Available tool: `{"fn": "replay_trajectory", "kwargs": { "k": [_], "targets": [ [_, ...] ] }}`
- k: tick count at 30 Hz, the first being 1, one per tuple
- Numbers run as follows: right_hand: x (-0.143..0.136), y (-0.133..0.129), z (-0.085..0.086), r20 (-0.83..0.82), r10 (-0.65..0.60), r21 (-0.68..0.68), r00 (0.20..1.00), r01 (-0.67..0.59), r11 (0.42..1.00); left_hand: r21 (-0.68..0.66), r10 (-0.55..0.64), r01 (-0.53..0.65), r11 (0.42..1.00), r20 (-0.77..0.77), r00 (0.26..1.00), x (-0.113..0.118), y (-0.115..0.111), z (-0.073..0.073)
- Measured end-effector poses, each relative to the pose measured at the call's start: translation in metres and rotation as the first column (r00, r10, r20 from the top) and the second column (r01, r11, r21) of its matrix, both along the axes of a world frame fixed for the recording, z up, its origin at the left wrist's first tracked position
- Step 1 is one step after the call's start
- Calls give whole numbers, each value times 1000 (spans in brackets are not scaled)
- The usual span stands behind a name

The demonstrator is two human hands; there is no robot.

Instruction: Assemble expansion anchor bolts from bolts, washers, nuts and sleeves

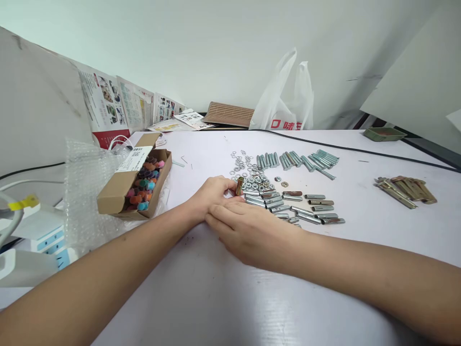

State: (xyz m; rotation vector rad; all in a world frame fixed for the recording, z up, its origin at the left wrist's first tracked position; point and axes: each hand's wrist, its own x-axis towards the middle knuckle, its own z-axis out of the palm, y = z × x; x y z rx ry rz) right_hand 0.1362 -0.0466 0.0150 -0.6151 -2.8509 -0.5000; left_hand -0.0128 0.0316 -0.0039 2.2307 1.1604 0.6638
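Note:
My left hand (216, 192) is closed on a short brass-coloured sleeve (239, 186), which stands upright between thumb and forefinger. Crossing in front of it, my right hand (248, 228) lies low over the table with its palm down, touching the left hand; its fingertips are partly hidden. Just beyond are many loose nuts and washers (256, 180). Silver metal sleeves (304, 214) lie in rows right of the hands. Farther back rest threaded bolts (268, 160) and cone-ended bolts (326, 158). Several yellowish assembled anchor bolts (406, 190) form a pile at the right.
An open cardboard box (108, 194) of coloured plastic pieces sits at the left on bubble wrap (81, 192). A black cable (334, 144) crosses the table's back. Behind are a white plastic bag (281, 105) and corrugated cardboard (228, 114). A green tray (384, 134) is at the back right.

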Motion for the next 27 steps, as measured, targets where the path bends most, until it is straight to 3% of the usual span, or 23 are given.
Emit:
{"fn": "replay_trajectory", "kwargs": {
  "k": [4, 5, 7, 9, 12, 16, 20, 24, 27],
  "targets": [
    [22, -13, 35, -65, -144, -204, 987, 128, 971, -13, -30, 30, 999, -7, 1000, -5, -1, 3],
    [29, -14, 48, -147, -240, -253, 960, 198, 947, -1, -43, 43, 999, -2, 999, -6, 0, 3],
    [41, -6, 69, -361, -404, -294, 841, 308, 905, 29, -66, 66, 997, -1, 998, -6, 1, 3],
    [49, 14, 77, -441, -533, -377, 722, 390, 840, 41, -68, 68, 997, -9, 998, -6, 2, 3],
    [53, 55, 59, -257, -697, -524, 669, 509, 682, 30, -45, 46, 999, -34, 998, -6, 2, 3],
    [56, 98, 24, -52, -770, -623, 636, 582, 523, 63, -27, 30, 998, -55, 998, -6, -1, 6],
    [64, 112, 11, 25, -759, -699, 651, 554, 452, 83, -1, 2, 997, -18, 1000, -5, -6, 11],
    [72, 117, 13, 76, -741, -726, 667, 546, 417, 88, -16, 15, 996, 4, 1000, -2, -9, 13],
    [76, 117, 17, 43, -785, -767, 617, 524, 370, 63, -8, 8, 998, -5, 1000, -2, -8, 11]
  ]
}}
